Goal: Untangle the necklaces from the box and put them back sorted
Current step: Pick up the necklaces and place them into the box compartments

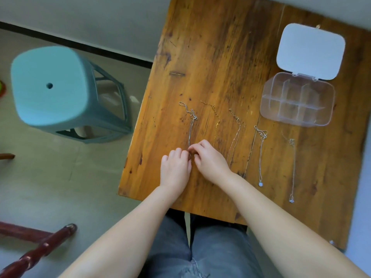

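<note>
Several thin necklaces lie stretched out side by side on the wooden table (210, 57). The leftmost silver necklace (190, 125) runs down into my fingers. My left hand (175, 170) and my right hand (210, 160) meet at its lower end, both pinching it. To the right lie a gold necklace (215, 115), a pale chain (236, 129), a chain with a small blue bead (261, 157) and a chain with a clear pendant (292, 169). The clear compartment box (297, 99) stands open at the right, its white lid (310, 51) flipped back, its compartments looking empty.
A teal plastic stool (54, 87) stands on the floor left of the table. Dark red wooden chair parts (38, 249) show at the bottom left. My legs in grey jeans (210, 247) are under the table's near edge.
</note>
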Tool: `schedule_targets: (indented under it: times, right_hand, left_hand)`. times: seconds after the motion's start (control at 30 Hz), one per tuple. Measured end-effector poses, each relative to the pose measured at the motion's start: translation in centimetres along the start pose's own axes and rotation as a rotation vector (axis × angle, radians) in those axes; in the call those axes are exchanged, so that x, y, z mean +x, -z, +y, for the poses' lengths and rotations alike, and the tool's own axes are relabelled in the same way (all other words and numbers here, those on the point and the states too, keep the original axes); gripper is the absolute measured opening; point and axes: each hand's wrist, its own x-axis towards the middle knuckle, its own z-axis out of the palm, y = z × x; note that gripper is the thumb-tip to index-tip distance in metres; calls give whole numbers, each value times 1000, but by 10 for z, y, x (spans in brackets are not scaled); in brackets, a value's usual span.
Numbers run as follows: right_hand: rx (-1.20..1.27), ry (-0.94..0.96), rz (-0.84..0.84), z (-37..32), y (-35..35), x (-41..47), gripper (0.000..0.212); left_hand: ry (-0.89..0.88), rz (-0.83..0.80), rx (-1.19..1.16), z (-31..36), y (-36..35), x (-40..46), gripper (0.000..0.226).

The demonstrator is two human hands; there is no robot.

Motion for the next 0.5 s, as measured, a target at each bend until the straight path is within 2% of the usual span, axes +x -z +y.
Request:
schedule_targets:
  times: [0.13,0.23,0.3,0.4,0.5]
  right_hand:
    - [-23,104,-15,2,0,1,28]
    - [-15,171,-91,2,2,5,24]
    - [54,144,-123,0,7,9,15]
    - [354,-17,-23,2,36,12,14]
    - [781,-176,72,16,86,8,21]
  left_hand:
    - [-47,-8,-18,-6,6,0,14]
    - [-72,31,-181,-4,23,-1,10]
    - [-47,85,-295,0,40,4,7]
    - [44,227,-442,5,66,25,7]
    - [98,313,-529,16,83,54,8]
